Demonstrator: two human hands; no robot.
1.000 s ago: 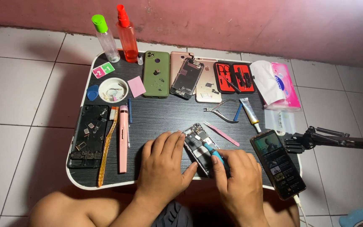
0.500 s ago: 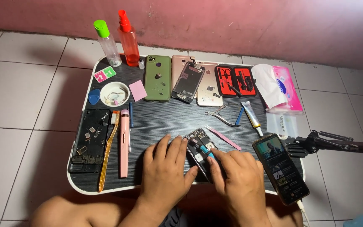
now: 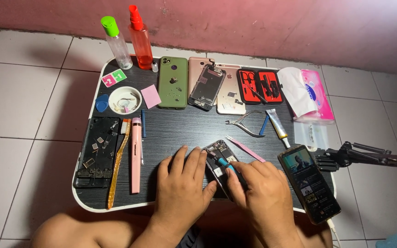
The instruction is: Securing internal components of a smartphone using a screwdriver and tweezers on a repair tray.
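An opened phone point(image 3: 220, 161) with its inner parts exposed lies on the black table point(image 3: 184, 128) at the lower middle of the frame, tilted so its top end points to the upper left. The left hand point(image 3: 182, 186) lies flat just left of it, fingers spread and stretched out, the fingertips resting on the table and against the phone's left edge; it grips nothing. The right hand point(image 3: 263, 193) is curled closed around a blue-handled screwdriver point(image 3: 226, 164), whose tip comes down onto the phone's open interior. Just right of the hands a second phone point(image 3: 309, 183) with a lit screen lies at the lower right edge of the table, with a black clamp arm point(image 3: 364, 156) reaching in from the right. Above the opened phone lie a thin pink stick point(image 3: 246, 149), a pair of metal nippers point(image 3: 243, 124) and a small tube point(image 3: 277, 124). To the left lie a pink pen-shaped tool point(image 3: 136, 154), an amber toothbrush point(image 3: 118, 160) and a black phone back point(image 3: 97, 151) dotted with small parts. Along the upper edge stand a clear bottle with a green cap point(image 3: 116, 41) and a red spray bottle point(image 3: 140, 39), then a green phone case point(image 3: 172, 81), a stripped phone frame point(image 3: 206, 87), a red tool case point(image 3: 259, 86) and a pink tissue pack point(image 3: 311, 94). A small white dish point(image 3: 125, 99) sits at the upper left.
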